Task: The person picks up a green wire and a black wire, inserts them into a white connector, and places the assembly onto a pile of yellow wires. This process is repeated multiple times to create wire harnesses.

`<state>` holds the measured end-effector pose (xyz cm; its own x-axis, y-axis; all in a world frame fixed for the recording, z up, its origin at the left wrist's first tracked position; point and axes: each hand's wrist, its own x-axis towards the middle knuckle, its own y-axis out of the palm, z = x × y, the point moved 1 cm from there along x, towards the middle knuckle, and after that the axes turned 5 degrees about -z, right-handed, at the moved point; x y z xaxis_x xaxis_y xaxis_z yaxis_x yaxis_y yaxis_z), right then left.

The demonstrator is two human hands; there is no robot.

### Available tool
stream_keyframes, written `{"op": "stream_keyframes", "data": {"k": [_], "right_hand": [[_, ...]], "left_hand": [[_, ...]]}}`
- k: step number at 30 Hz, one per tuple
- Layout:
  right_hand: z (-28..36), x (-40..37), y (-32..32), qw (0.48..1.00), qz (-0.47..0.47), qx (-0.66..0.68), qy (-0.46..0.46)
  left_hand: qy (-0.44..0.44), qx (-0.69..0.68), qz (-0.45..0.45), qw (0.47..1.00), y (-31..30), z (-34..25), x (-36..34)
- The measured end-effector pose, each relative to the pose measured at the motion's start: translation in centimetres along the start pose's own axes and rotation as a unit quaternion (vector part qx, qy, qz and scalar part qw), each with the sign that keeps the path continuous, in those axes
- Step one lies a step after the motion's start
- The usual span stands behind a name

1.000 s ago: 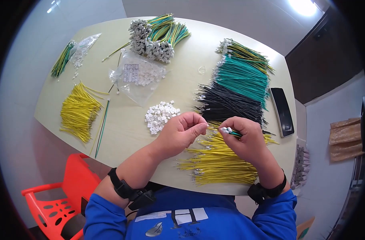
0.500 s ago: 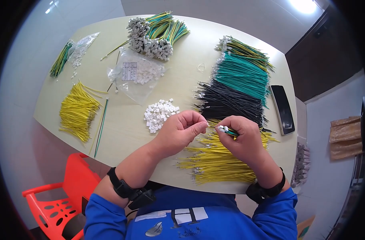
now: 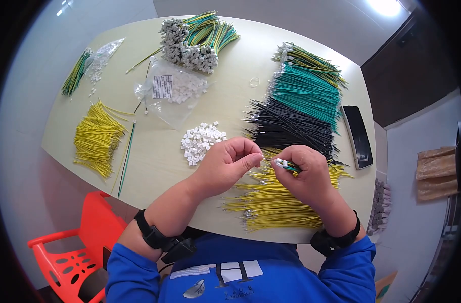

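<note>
My left hand (image 3: pixel 229 162) is closed in a pinch, with a tiny bit of a white connector housing showing at its fingertips. Just to the right, my right hand (image 3: pixel 306 171) is closed around a few wires tipped with white connectors (image 3: pixel 284 163); green insulation shows beside the thumb. A small gap separates the two hands' fingertips. Below and behind them lie the yellow wires (image 3: pixel 281 202) with metal ends. Left of my left hand is a heap of loose white connector housings (image 3: pixel 200 141).
Black wires (image 3: pixel 291 131), green wires (image 3: pixel 306 91) and a phone (image 3: pixel 357 136) lie at the right. Finished-looking wire bundles with connectors (image 3: pixel 190 50) and a plastic bag of housings (image 3: pixel 172 93) are at the back. More yellow wires (image 3: pixel 99 141) lie left, near a red chair (image 3: pixel 99 227).
Both hands keep nearly the same place. The connectors in my right hand have turned slightly, and the camera view has shifted a little.
</note>
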<state>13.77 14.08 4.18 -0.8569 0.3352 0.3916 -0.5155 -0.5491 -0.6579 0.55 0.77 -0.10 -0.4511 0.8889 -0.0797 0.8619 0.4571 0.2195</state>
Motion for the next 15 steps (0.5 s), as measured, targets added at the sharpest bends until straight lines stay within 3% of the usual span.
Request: {"op": "stream_keyframes", "data": {"k": [5, 7, 15], "right_hand": [[0.1, 0.1, -0.2, 0.998, 0.022, 0.027, 0.056], [0.0, 0.1, -0.2, 0.993, 0.034, 0.055, 0.103], [0.1, 0.1, -0.1, 1.0, 0.01, 0.001, 0.011]], "left_hand": [[-0.01, 0.006, 0.003, 1.0, 0.0, -0.3, -0.1], [0.028, 0.033, -0.002, 0.999, -0.2, 0.5, 0.1], [0.037, 0.045, -0.005, 0.998, 0.0, 0.6, 0.0]]}}
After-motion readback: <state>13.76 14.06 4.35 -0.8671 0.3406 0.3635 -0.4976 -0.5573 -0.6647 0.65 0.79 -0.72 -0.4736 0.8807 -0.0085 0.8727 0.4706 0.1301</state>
